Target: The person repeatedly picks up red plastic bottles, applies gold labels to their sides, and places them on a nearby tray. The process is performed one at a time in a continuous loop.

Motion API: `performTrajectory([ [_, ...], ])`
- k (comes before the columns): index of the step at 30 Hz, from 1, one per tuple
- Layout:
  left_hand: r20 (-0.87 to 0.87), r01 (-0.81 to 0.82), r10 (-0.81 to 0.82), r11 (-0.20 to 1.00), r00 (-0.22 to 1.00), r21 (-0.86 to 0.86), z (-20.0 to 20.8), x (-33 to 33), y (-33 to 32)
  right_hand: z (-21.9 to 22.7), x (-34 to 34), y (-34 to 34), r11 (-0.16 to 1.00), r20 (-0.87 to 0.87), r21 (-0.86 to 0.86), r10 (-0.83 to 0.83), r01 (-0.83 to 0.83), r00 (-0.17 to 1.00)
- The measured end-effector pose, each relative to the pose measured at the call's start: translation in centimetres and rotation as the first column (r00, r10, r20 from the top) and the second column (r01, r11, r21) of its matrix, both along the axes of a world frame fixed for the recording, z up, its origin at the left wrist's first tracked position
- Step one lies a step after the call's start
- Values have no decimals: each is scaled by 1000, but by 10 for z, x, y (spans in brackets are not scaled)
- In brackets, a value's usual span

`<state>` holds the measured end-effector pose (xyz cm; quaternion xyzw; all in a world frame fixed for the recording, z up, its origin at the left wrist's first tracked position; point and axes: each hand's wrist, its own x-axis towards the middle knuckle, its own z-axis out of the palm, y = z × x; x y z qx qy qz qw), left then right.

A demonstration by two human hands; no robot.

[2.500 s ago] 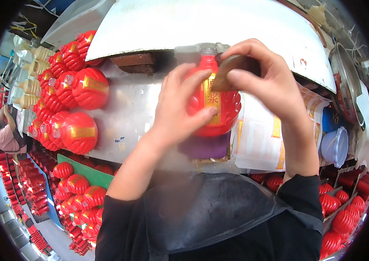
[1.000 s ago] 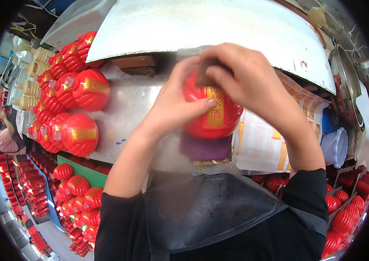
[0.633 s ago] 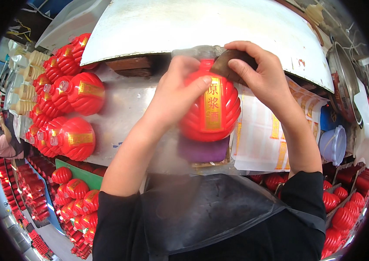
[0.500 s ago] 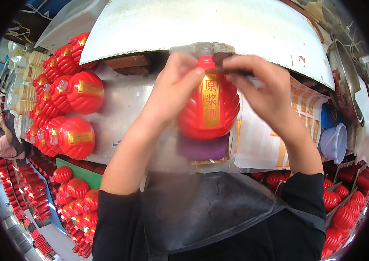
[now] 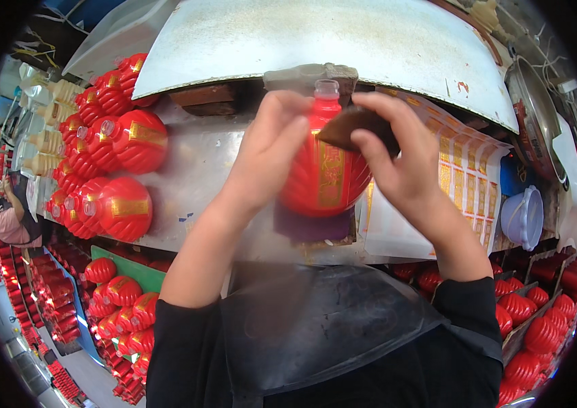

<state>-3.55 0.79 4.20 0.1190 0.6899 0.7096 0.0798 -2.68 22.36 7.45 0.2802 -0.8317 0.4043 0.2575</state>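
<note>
A ribbed red bottle (image 5: 300, 190) with a clear neck and a gold label (image 5: 330, 178) down its front lies in front of me, neck pointing away. My left hand (image 5: 269, 146) is closed at the bottle's upper left side, thumb near the shoulder. A thin, dark brown flat piece (image 5: 364, 126) is pinched between thumb and fingers of my right hand (image 5: 407, 160). Its pointed edge overlaps the top of the label; whether it touches cannot be told. Beneath the bottle is a purple cloth (image 5: 312, 230), and a grey block (image 5: 281, 79) stands by the neck.
Red bottles (image 5: 140, 141) crowd the table's left side. Right of the bottle lie sheets of gold labels (image 5: 468, 180), with a pale blue bucket (image 5: 523, 217) beyond. A white board (image 5: 322, 37) spans the far side. Another person (image 5: 11, 216) is at far left; racks of red bottles (image 5: 543, 333) flank me.
My right hand has moved slightly down and right from the bottle's neck, and the brown piece now shows its flat face. The left hand stays beside the bottle.
</note>
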Motion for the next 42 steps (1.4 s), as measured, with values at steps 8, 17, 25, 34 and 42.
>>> performTrajectory([
  [8, -101, 16, -37, 980, 994, -197, 4, 12, -2, 26, -13, -2, 983, 134, 43, 171, -178, 976],
  [17, -141, -111, 88, 980, 986, -164, 11, 11, 8, 22, -12, -5, 977, -38, 190, 110, -100, 993],
  [25, 49, -85, 83, 996, 995, 38, 8, -10, 9, 8, 3, 12, 988, -166, 129, 102, -81, 981],
  [34, 178, -136, 111, 982, 978, 133, 5, -14, 9, -26, 56, 3, 960, -239, 151, 265, -234, 934],
  [42, 148, -183, 162, 974, 976, 136, 7, 0, 9, 1, 51, -23, 971, -272, 169, 209, -167, 939],
])
